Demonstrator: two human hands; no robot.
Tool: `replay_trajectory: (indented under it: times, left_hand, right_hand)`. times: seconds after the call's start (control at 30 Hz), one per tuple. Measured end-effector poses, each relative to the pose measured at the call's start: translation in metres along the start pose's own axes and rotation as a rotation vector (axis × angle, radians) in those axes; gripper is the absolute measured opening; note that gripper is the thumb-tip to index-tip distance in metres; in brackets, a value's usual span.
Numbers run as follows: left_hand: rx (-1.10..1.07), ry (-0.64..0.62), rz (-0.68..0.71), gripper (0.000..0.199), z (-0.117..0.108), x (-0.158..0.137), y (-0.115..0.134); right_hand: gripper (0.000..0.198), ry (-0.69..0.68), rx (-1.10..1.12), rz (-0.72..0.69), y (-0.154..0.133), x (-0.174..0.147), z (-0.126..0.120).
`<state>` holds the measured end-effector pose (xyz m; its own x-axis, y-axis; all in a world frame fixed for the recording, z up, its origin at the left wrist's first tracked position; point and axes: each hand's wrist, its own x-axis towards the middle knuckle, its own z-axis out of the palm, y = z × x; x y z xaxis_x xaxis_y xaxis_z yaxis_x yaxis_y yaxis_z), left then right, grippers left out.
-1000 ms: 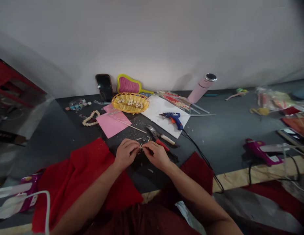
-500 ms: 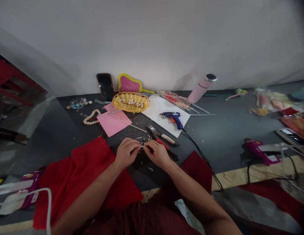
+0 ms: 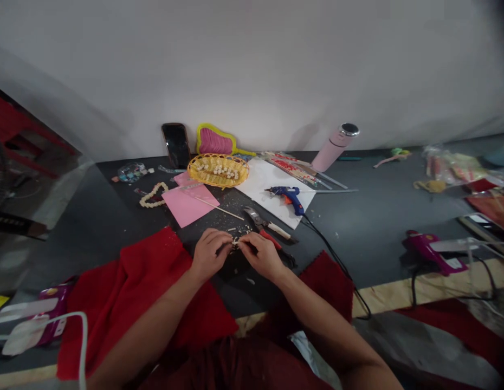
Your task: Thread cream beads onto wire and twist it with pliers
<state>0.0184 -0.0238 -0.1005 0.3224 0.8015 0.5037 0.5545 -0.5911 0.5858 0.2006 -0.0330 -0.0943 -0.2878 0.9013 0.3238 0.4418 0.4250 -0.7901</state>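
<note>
My left hand (image 3: 211, 253) and my right hand (image 3: 262, 254) meet low over the dark table, fingertips pinched almost together. Between them shows a tiny pale piece (image 3: 235, 243), too small to name. Small light bits lie scattered just beyond the fingers. Right beside my right hand are red-handled pliers (image 3: 270, 236), with a wooden-handled tool (image 3: 279, 230) lying against them. A thin wooden stick (image 3: 223, 209) rests across pink paper sheets (image 3: 191, 208) past my left hand.
A yellow wicker basket (image 3: 215, 177) holds small pale pieces. The blue glue gun (image 3: 290, 197) lies on white paper (image 3: 258, 187), its cord trailing right. Behind stand a pink flask (image 3: 333, 149) and a phone (image 3: 176, 145). Red cloth (image 3: 150, 281) lies under my left arm.
The view has shifted very slightly. Both hands keep nearly the same place and the same pinch; nothing else has visibly moved.
</note>
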Motion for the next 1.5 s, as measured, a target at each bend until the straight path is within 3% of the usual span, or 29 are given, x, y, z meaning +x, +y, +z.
replay_trajectory:
  times: [0.27, 0.77, 1.27, 1.5]
  left_hand:
    - [-0.039, -0.047, 0.001, 0.012, -0.0024, 0.0021, 0.0031]
    - [0.032, -0.026, 0.036, 0.009, -0.0002, 0.0005, 0.0015]
    - [0.125, -0.16, 0.12, 0.013, -0.0032, 0.0026, 0.004]
    - [0.188, -0.125, 0.114, 0.012, -0.0016, -0.0007, 0.0058]
  right_hand:
    - [0.011, -0.009, 0.015, -0.003, -0.0009, 0.0011, -0.001]
    - [0.014, -0.057, -0.03, -0.033, 0.0016, -0.0005, 0.0016]
    - [0.012, -0.089, -0.125, -0.057, 0.0014, -0.0021, 0.0005]
    - [0.011, -0.058, -0.165, -0.043, -0.0032, -0.0048, 0.0061]
